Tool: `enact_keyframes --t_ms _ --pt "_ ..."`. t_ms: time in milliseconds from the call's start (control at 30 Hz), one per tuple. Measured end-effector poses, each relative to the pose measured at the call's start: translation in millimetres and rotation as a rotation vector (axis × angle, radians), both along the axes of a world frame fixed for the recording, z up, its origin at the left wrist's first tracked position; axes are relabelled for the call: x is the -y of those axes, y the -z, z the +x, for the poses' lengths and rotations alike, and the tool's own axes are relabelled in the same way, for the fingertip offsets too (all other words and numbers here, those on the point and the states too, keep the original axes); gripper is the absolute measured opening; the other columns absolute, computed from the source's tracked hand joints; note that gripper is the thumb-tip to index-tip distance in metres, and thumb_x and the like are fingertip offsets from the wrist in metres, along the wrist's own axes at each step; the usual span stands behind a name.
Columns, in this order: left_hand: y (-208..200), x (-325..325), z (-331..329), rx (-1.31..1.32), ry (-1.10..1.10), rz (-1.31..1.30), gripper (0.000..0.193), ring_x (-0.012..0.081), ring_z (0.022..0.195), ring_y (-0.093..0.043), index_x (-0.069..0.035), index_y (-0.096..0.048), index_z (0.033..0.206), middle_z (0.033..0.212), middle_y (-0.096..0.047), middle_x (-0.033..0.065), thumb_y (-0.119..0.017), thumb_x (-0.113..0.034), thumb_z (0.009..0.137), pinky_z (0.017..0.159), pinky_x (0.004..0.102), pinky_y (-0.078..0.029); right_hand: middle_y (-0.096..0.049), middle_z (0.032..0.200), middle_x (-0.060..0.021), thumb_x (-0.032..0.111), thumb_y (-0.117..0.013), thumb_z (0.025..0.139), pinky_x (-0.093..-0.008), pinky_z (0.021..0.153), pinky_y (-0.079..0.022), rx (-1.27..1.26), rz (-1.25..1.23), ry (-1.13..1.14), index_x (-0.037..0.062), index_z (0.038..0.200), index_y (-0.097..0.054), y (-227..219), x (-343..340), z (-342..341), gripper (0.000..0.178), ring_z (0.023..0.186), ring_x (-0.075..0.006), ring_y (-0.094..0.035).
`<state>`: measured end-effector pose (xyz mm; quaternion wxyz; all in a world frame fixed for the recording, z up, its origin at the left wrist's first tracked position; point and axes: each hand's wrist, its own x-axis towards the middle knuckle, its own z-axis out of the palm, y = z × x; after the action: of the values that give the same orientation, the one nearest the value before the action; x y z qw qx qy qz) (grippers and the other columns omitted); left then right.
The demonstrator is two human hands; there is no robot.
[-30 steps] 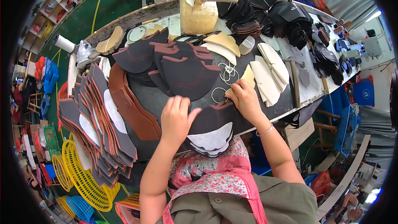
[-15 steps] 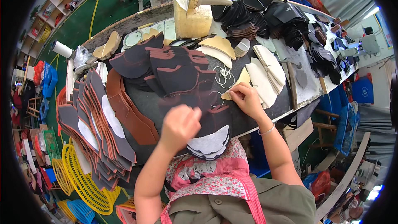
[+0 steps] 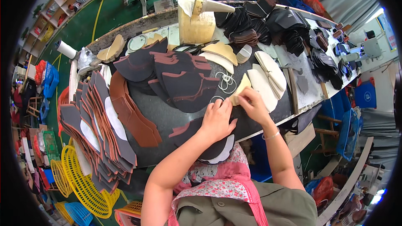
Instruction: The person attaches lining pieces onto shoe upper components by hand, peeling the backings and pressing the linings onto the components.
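I see my right hand point(image 3: 253, 105) pinching the tan wedge-shaped leather piece point(image 3: 239, 88) beside my flat, open left hand point(image 3: 217, 119); a loose pinch could misalign it.

I am counting two hands at work: my left hand point(image 3: 217, 119) and my right hand point(image 3: 252, 105), both meeting on one tan leather piece point(image 3: 239, 88). Just beyond the fingers I am seeing about three white wire rings point(image 3: 225, 82). Further out from the hands one pair of black scissors point(image 3: 193, 47) is lying, with one yellowish block point(image 3: 196, 25) behind it. Far to the left of my left hand I am making out one white roll point(image 3: 66, 50). Down below my left elbow two yellow baskets point(image 3: 86, 184) are showing. The stacked black and brown cut pieces point(image 3: 100, 129) are overlapping too thickly to count.
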<state>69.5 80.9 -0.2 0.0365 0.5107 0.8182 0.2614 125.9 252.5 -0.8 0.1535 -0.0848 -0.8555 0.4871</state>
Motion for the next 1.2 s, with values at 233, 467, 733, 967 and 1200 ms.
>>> enact_keyframes --t_ms 233,467,733,967,1200 --pt "-8 -6 -4 0.007 -0.025 -0.043 0.052 0.0254 0.103 -0.046 0.001 -0.057 0.107 0.107 -0.055 0.0079 -0.065 -0.041 0.077 0.085 0.0384 -0.038 -0.053 0.073 -0.0019 0.005 -0.048 0.094 -0.0203 0.057 -0.04 -0.378 -0.302 0.452 -0.0012 0.086 -0.054 -75 13 50 0.012 0.064 -0.0061 -0.048" --pt "-9 -8 0 -0.14 -0.069 -0.076 0.044 0.0253 0.096 -0.05 -0.003 -0.057 0.095 0.093 -0.055 0.0074 -0.067 -0.041 0.076 0.078 0.038 -0.041 -0.064 0.079 -0.0096 0.004 -0.05 0.094 -0.0247 0.064 -0.049 -0.521 -0.44 0.461 -0.0065 0.099 -0.058 -84 28 53 0.014 0.069 -0.0122 -0.06" --pt "-55 41 27 0.023 0.019 0.513 0.028 0.0326 0.085 -0.06 0.003 -0.053 0.097 0.091 -0.058 0.0141 -0.067 0.003 0.072 0.075 0.0381 -0.051 -0.049 0.057 -0.0048 -0.005 -0.061 0.077 -0.0252 0.044 -0.033 0.045 -0.061 -0.18 -0.002 0.077 -0.057 -96 65 60 0.005 0.049 -0.0083 -0.044" --pt "-75 77 31 0.532 0.007 0.474 0.028 0.0249 0.079 -0.065 0.004 -0.061 0.098 0.095 -0.064 0.015 -0.071 0.0 0.072 0.069 0.0319 -0.054 -0.047 0.053 -0.0043 -0.003 -0.064 0.075 -0.0255 0.042 -0.03 -0.03 -0.221 -0.33 0.0007 0.072 -0.057 -91 77 48 0.008 0.044 -0.0109 -0.042" --pt "-53 94 21 1.276 0.017 0.55 0.014 0.0156 0.09 -0.062 0.001 -0.069 0.094 0.106 -0.064 0.0111 -0.067 0.0 0.08 0.078 0.0308 -0.051 -0.054 0.064 -0.0063 0.0 -0.069 0.076 -0.0262 0.049 -0.035 0.011 -0.363 -0.462 0.0003 0.073 -0.059 -76 81 47 0.011 0.058 -0.0104 -0.051"
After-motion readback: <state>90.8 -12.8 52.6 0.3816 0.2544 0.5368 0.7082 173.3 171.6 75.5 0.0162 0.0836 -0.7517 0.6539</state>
